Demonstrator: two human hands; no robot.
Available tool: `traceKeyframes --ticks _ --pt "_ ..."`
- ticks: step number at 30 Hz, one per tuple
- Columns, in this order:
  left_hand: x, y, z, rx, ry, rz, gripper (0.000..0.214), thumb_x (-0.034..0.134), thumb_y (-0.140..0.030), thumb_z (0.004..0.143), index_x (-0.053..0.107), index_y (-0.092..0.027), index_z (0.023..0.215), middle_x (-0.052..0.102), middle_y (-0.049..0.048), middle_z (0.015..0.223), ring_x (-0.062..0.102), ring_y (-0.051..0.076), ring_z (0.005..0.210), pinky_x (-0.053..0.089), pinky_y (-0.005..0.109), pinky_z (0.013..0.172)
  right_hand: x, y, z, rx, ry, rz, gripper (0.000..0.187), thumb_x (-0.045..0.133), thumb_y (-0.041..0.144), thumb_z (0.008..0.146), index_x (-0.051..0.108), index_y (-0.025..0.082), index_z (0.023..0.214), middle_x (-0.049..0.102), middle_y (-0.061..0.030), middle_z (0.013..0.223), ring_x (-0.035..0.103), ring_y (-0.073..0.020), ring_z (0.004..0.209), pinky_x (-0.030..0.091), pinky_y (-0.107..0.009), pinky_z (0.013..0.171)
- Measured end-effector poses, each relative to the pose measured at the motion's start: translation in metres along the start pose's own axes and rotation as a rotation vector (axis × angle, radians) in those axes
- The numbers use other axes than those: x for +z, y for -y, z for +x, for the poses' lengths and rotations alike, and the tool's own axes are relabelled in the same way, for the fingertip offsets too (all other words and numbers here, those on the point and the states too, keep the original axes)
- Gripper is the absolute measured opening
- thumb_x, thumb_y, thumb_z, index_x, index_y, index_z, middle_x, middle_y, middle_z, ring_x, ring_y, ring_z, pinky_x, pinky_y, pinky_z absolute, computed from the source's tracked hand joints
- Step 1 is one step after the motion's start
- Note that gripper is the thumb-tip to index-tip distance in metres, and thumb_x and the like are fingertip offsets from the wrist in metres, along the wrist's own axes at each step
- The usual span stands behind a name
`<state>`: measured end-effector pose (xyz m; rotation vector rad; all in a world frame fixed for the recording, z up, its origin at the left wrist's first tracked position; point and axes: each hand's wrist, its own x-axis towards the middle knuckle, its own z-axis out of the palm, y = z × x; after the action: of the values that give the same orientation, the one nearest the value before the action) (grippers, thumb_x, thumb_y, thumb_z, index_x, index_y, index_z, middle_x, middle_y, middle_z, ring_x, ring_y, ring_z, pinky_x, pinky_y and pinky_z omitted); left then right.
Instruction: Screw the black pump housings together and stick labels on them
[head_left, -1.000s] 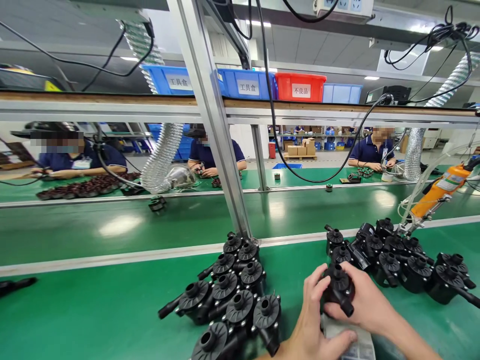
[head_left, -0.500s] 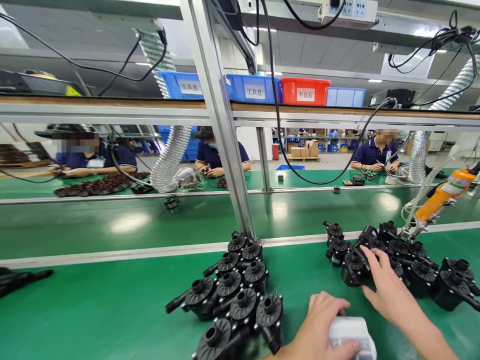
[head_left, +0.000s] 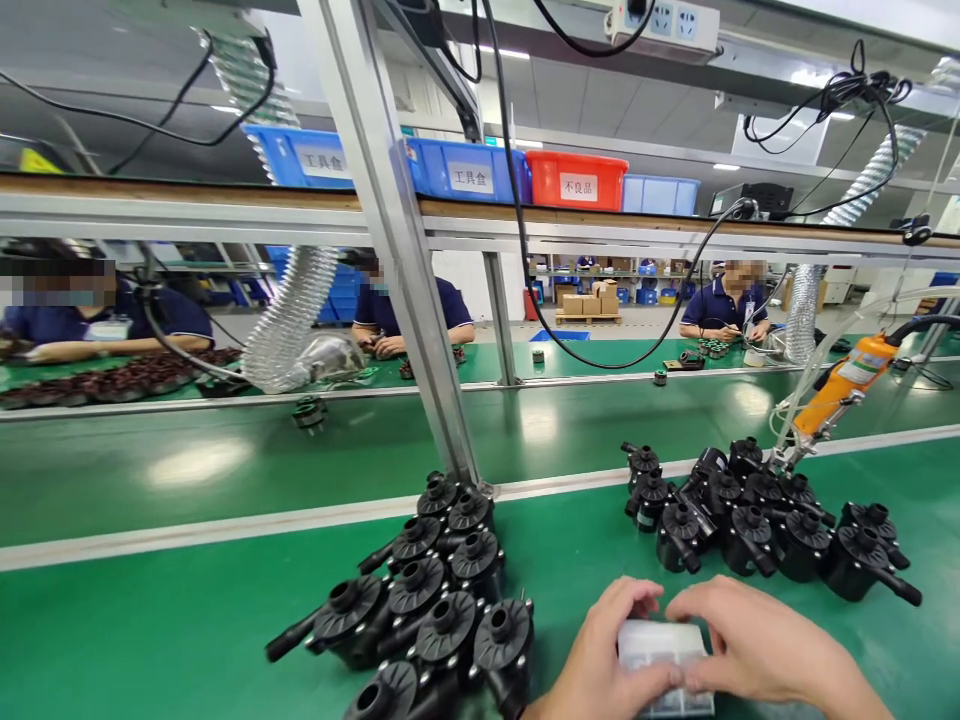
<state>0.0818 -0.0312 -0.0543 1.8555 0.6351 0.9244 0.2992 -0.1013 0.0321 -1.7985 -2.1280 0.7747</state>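
A small white plastic box (head_left: pixel 664 640) with a partly see-through front is between my two hands at the bottom right of the head view. My left hand (head_left: pixel 600 660) grips its left side, thumb across the front. From the right, my right hand (head_left: pixel 765 645) curls around the other side with its thumb against the front edge. Beyond the hands stands a group of black pumps (head_left: pixel 750 525) with round ribbed tops and short spouts. Another cluster of black pumps (head_left: pixel 446 625) lies to the left of my left hand.
An orange power screwdriver (head_left: pixel 844 385) stands behind the right group. A metal post (head_left: pixel 397 240) rises from the bench. Blue bins (head_left: pixel 469 175) and a red bin (head_left: pixel 577 182) sit on the overhead shelf, with a black cable (head_left: pixel 517 200) hanging down. Several co-workers sit across the green bench (head_left: pixel 150 620).
My right hand has left the black pump it was touching and come back to the white box. The view has turned to the right, shifting the scene leftward.
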Motion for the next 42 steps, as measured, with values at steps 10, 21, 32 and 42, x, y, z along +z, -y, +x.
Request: traceKeyframes --ticks 10,21,32,42 --pt "-0.003 0.001 0.004 0.026 0.027 0.044 0.044 0.088 -0.027 0.074 0.075 -0.023 0.116 0.075 0.007 0.106 0.069 0.027 0.095 0.052 0.033 0.086 -0.006 -0.008 0.008 0.002 -0.097 0.007 0.024 0.066 0.023 0.087 0.071 0.027 0.11 0.068 -0.002 0.092 0.064 -0.0215 0.085 0.04 -0.027 0.074" --pt "-0.005 0.009 0.006 -0.146 -0.183 -0.055 0.039 0.075 -0.058 0.09 0.077 -0.019 0.089 0.073 0.0032 0.079 0.063 0.021 0.074 0.048 0.026 0.069 -0.001 -0.001 0.011 -0.014 -0.232 0.124 0.012 0.063 0.023 0.09 0.074 0.025 0.087 0.071 -0.0007 0.081 0.061 -0.0161 0.06 0.043 -0.027 0.068" --pt "-0.005 -0.004 0.011 -0.21 -0.189 -0.022 0.045 0.07 -0.058 0.092 0.072 -0.017 0.074 0.065 0.0005 0.069 0.055 0.019 0.068 0.04 0.026 0.066 -0.003 0.005 0.011 -0.059 -0.22 -0.101 0.026 0.052 0.027 0.102 0.07 0.022 0.083 0.075 -0.005 0.084 0.066 -0.0251 0.084 0.036 -0.032 0.073" --pt "-0.004 0.006 0.015 -0.258 -0.217 -0.023 0.064 0.067 -0.077 0.086 0.067 -0.016 0.068 0.054 -0.0016 0.062 0.043 0.016 0.065 0.034 0.027 0.063 -0.008 -0.002 0.016 -0.277 -0.327 0.085 0.016 0.068 0.025 0.095 0.082 0.028 0.102 0.071 -0.0007 0.087 0.062 -0.0174 0.076 0.04 -0.028 0.069"
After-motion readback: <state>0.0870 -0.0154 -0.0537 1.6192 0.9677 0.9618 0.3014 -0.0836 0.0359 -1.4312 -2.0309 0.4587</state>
